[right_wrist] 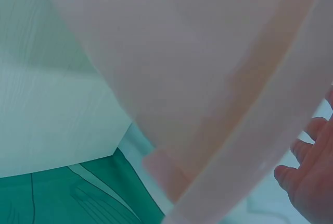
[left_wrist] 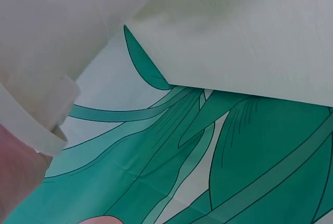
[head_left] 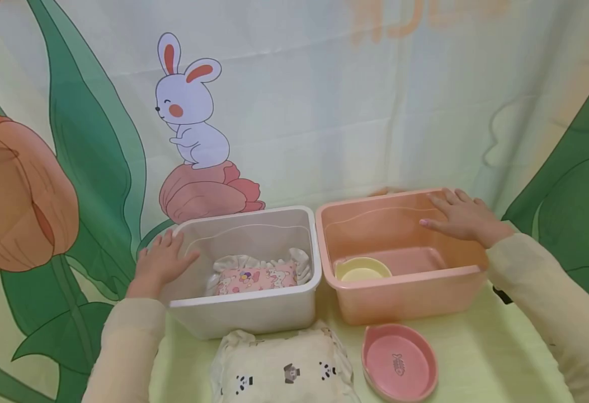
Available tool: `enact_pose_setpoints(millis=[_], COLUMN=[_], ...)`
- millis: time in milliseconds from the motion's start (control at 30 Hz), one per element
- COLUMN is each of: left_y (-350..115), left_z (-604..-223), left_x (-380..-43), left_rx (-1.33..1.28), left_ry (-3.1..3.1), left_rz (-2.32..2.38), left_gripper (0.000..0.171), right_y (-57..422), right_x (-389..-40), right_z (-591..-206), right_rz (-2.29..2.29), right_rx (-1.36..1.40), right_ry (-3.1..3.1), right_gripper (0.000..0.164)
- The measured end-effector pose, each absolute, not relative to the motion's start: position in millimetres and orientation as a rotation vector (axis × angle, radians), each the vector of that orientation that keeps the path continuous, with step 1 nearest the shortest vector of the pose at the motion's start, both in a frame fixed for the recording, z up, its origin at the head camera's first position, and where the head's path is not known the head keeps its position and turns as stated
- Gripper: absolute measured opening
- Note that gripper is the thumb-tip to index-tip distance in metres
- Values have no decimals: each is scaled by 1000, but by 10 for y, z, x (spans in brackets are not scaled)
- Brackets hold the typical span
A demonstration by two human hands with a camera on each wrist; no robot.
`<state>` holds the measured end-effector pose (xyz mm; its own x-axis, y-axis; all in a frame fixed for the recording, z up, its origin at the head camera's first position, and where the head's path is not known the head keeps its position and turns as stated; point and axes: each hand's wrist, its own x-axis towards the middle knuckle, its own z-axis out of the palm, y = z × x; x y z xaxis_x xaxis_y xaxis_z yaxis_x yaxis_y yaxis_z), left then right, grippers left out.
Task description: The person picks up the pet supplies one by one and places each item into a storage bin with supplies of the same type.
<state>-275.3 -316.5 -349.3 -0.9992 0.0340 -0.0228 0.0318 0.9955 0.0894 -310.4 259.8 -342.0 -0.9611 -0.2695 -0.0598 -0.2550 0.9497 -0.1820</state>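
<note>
My left hand rests at the left rim of a white plastic bin, fingers spread. Inside that bin lies a small pink printed pillow with a white ruffled edge. On the right, my other hand lies over the right rim of a peach-coloured bin, its fingers extended. A yellow shallow bowl sits in the left part of the peach bin. In the right wrist view, fingertips show beyond the bin's rim. Neither hand grips a pillow or bowl.
In front of the bins, a cream pillow with animal prints lies on the pale green table. Beside it is a pink shallow bowl with a fishbone mark. A printed curtain hangs behind both bins.
</note>
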Motion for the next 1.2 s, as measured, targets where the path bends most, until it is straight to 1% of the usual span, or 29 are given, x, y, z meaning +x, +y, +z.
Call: enact_pose_setpoints(millis=[233,433,833,1100,1200], left_y=[-3245,-3277,-3271,-3279,-3303], left_z=[-3522,-3546,-3539,-3542,-3571], left_x=[-2727,-2701,-2651,-2607,-2609], left_rx=[67,73,122,121,129], left_ry=[3105,3099,3089,3079,3086], left_rz=[125,138,123,120,103], left_gripper=[89,92,91,90,91], right_y=[2565,2544,2492,2478,2487], right_x=[-3049,-3031,-2959,-2896,-2887], right_z=[-3395,-3401,-3443,-3449,-3465], right_rz=[-232,-199,-185,-104,-108], right_rx=[-469,-523,-599,-673,-689], right_ry=[3036,3033,3057,3048,3047], right_gripper=[83,85,86,77,77])
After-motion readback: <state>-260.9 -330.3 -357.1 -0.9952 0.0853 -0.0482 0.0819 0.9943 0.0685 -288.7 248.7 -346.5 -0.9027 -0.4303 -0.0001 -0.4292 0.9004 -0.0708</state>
